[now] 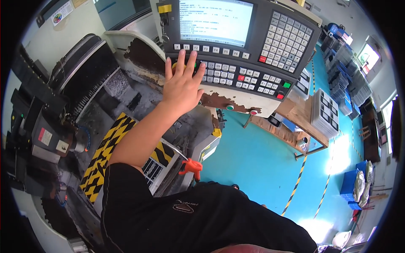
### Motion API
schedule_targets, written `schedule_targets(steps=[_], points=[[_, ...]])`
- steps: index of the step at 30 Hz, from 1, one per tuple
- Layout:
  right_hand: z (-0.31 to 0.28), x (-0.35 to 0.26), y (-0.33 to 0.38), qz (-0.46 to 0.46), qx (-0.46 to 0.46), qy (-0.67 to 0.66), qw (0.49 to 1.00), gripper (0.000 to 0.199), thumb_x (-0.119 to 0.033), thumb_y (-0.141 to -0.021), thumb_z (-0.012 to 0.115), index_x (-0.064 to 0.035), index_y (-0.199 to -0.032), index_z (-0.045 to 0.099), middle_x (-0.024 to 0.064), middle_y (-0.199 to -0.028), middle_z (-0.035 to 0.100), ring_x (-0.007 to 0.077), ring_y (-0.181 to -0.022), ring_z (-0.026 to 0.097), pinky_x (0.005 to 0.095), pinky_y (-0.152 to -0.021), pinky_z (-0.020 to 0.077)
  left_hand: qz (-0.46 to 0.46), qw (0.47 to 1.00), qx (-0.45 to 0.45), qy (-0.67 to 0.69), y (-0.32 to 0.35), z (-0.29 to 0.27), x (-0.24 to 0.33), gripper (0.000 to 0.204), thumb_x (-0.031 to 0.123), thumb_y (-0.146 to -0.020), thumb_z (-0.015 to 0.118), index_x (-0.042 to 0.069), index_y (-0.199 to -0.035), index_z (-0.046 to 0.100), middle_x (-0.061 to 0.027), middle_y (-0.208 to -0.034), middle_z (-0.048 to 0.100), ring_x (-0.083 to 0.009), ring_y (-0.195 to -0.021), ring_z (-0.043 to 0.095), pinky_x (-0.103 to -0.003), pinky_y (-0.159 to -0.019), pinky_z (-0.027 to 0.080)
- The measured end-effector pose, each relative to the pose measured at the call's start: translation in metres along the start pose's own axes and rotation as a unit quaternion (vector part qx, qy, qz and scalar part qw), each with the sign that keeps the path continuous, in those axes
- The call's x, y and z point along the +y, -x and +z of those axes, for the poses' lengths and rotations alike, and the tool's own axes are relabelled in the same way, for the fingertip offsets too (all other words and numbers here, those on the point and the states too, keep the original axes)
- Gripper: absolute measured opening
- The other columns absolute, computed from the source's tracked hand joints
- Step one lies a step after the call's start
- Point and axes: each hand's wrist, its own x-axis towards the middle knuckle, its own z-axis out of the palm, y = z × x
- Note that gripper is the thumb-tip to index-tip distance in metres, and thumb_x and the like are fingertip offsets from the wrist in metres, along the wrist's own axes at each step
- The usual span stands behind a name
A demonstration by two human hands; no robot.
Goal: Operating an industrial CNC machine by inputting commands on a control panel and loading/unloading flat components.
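Observation:
My left hand (183, 86) is spread over the left side of a machine's control panel (255, 49), palm down, fingers apart, holding nothing. Its fingertips reach the row of function keys below a lit screen (215, 23); whether they press or only hover I cannot tell. Partly covered by the fingers is a yellow-orange knob (174, 67). To the right of the hand are rows of white keys (219, 73), with red and green ones among them. A letter keypad (287, 42) sits beside the screen. Below, a green button (230, 107) and a red button (253, 112) show. My right hand is out of sight.
A red air blow gun (192, 168) hangs by the machine's edge, below my forearm. Yellow-black striped plates (107, 152) lie inside the dirty machine bay at left. A wooden table (295, 116) with stacked trays (325, 111) stands right, on a turquoise floor (257, 168).

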Motion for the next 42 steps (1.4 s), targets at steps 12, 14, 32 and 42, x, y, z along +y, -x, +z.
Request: schedule_targets(steps=[12, 14, 32, 42], points=[[-0.208, -0.111, -0.007, -0.065, -0.076, -0.26, 0.96, 0.067, -0.064, -0.092, 0.06, -0.0118, -0.135, 0.061, 0.012, -0.116, 0.069, 0.0235, -0.113, 0.061, 0.045, -0.092, 0.0507, -0.427, 0.784, -0.04, 0.448, 0.217, -0.046, 0.037, 0.034, 0.028, -0.093, 0.069, 0.007, -0.12, 0.069, -0.0134, -0.11, 0.073, -0.0231, -0.098, 0.07, -0.037, -0.091, 0.053], [-0.212, -0.111, -0.016, -0.092, -0.17, -0.207, 0.959, 0.075, -0.062, -0.093, 0.061, -0.0152, -0.149, 0.046, 0.0114, -0.131, 0.062, 0.0271, -0.121, 0.057, 0.052, -0.094, 0.05, -0.457, 0.667, 0.073, 0.584, 0.282, -0.051, 0.098, 0.024, 0.024, -0.096, 0.067, 0.004, -0.109, 0.071, -0.0081, -0.095, 0.074, -0.0144, -0.082, 0.067, -0.032, -0.081, 0.054], [-0.273, -0.253, 0.018, -0.349, -0.11, -0.146, 0.919, 0.057, -0.043, -0.099, 0.059, -0.0181, -0.149, 0.045, -0.0014, -0.133, 0.058, 0.0143, -0.108, 0.057, 0.033, -0.084, 0.0461, -0.891, 0.414, -0.103, 0.154, 0.77, -0.176, 0.599, 0.031, 0.029, -0.085, 0.063, 0.006, -0.103, 0.072, -0.0203, -0.104, 0.072, -0.0381, -0.101, 0.069, -0.044, -0.088, 0.054], [-0.322, -0.444, 0.102, -0.552, 0.18, -0.248, 0.776, 0.046, -0.044, -0.094, 0.07, -0.0068, -0.121, 0.067, 0.0058, -0.102, 0.07, 0.0116, -0.074, 0.062, 0.0241, -0.058, 0.0473, -0.963, 0.192, 0.19, -0.019, 0.862, -0.27, 0.486, 0.042, 0.035, -0.086, 0.069, 0.007, -0.113, 0.053, -0.0252, -0.104, 0.07, -0.0441, -0.101, 0.067, -0.047, -0.091, 0.051]])
